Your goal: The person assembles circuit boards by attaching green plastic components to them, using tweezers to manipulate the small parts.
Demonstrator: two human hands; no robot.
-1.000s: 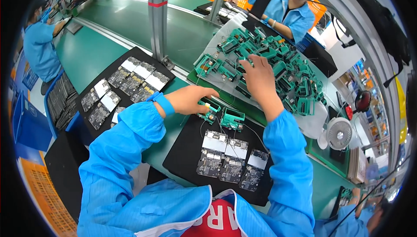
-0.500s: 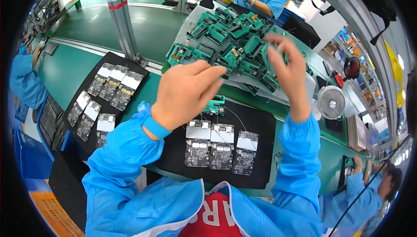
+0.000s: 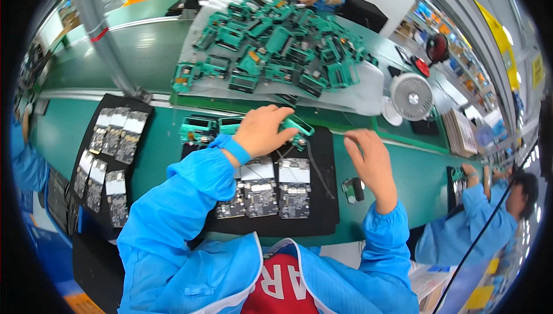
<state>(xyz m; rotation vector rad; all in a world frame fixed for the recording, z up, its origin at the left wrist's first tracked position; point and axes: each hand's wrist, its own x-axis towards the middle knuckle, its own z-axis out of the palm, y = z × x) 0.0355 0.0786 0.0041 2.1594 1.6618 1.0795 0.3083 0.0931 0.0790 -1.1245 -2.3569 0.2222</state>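
Note:
My left hand (image 3: 262, 131) is over the far edge of a black mat (image 3: 322, 199), thumb and fingers closed about the near end of a tilted green plastic frame (image 3: 300, 125). Other green frames (image 3: 199, 130) lie in a row to its left, partly hidden by my hand and sleeve. Nearer me on the mat are three dark circuit boards (image 3: 294, 193) with white patches and thin wires; the leftmost is partly covered. To the right of the mat, my right hand (image 3: 371, 161) hovers with thumb and fingers apart, holding nothing.
A heap of green frames (image 3: 276, 40) fills a pale tray (image 3: 368, 98) beyond my hands. More boards rest on another black mat (image 3: 138, 167) at left. A small black part (image 3: 352, 190), a white fan (image 3: 411, 96) and a metal post (image 3: 106, 37) stand nearby. Co-workers sit around.
My right hand has come back from the heap toward me, down beside the mat. My left hand now meets a green frame at the mat's far edge. The view has shifted.

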